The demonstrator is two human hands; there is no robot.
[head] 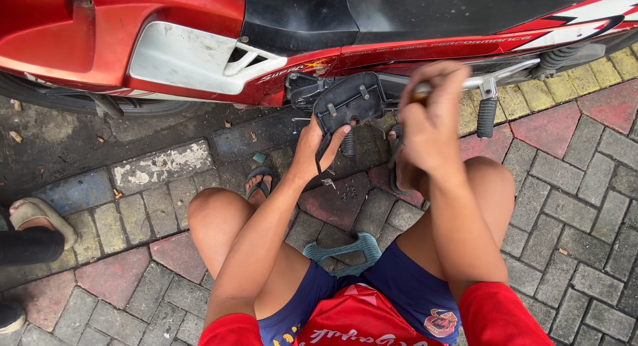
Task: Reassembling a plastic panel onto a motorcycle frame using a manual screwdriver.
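A red and black motorcycle [199,47] stands across the top of the view. My left hand [318,147] holds up a black plastic cover panel [349,100] by its lower edge, beside the engine area. My right hand [432,120] is raised next to the panel, fingers closed round a small tool handle [421,91] whose tip is hidden. I sit low on a teal plastic stool [345,250], knees apart, feet in flip-flops.
Small screws or bits [347,193] lie on the paving bricks [571,206] between my feet. A footpeg [487,117] hangs from the bike at right. Another person's sandalled foot [40,216] is at the left edge.
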